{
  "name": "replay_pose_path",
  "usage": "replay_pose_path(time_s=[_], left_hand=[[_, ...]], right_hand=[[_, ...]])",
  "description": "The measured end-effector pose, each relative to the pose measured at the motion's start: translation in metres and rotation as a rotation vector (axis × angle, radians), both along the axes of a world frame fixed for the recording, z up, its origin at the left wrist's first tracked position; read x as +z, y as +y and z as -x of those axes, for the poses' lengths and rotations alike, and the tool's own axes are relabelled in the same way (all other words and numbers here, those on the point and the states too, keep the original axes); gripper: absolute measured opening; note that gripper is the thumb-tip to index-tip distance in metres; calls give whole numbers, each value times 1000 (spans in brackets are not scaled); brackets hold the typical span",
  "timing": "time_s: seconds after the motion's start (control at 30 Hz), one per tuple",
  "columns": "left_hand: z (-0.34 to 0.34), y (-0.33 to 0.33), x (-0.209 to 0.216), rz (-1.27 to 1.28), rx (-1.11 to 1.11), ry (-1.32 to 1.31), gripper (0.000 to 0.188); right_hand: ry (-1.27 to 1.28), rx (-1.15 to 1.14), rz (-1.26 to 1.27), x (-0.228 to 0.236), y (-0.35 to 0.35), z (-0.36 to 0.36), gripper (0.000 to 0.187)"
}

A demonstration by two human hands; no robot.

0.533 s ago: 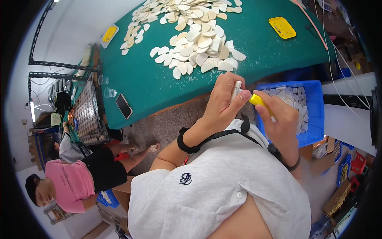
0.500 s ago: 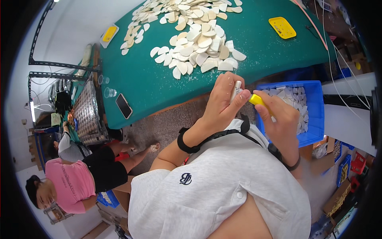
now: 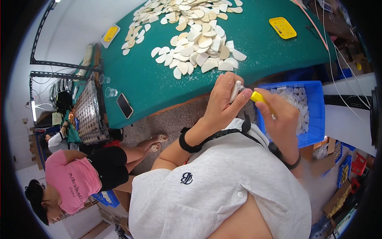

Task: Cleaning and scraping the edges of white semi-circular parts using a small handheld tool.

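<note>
Between the thumb and fingers of my left hand (image 3: 223,97) is a small white semicircular-looking piece (image 3: 235,91), mostly covered by the fingers. My right hand (image 3: 282,117) is closed around a yellow-handled utility knife (image 3: 258,98). A short greyish blade reaches from the handle toward the white piece, and my left thumb lies close to it. Both hands are in front of my body, just off the near edge of the green-covered table (image 3: 151,93). A heap of white and cream half-round pieces (image 3: 199,47) lies on the table beyond them.
A blue bin (image 3: 316,115) with many white pieces stands under my right hand. On the table are a yellow tray (image 3: 282,28), a phone (image 3: 124,106), clear cups (image 3: 110,92) and white crumbs. A person in a pink shirt (image 3: 75,179) is at the left.
My right hand and the knife have shifted very slightly right, away from the white piece. My left hand stays nearly still. The person in pink has turned and leaned lower.
</note>
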State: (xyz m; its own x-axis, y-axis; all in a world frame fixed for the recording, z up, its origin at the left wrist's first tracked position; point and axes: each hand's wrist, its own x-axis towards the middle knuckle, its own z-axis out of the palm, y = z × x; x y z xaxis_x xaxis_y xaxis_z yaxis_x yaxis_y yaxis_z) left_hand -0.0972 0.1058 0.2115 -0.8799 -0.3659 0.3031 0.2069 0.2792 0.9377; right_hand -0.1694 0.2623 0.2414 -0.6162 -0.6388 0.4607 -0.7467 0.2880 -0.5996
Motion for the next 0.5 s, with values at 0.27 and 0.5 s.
replay_pose_path(time_s=[0.27,0.5], left_hand=[[1,-2,2,107,11,11,25],[0,1,1,152,17,8,26]], right_hand=[[14,29,-48,0,4,1,23],[0,40,-64,1,6,2,21]])
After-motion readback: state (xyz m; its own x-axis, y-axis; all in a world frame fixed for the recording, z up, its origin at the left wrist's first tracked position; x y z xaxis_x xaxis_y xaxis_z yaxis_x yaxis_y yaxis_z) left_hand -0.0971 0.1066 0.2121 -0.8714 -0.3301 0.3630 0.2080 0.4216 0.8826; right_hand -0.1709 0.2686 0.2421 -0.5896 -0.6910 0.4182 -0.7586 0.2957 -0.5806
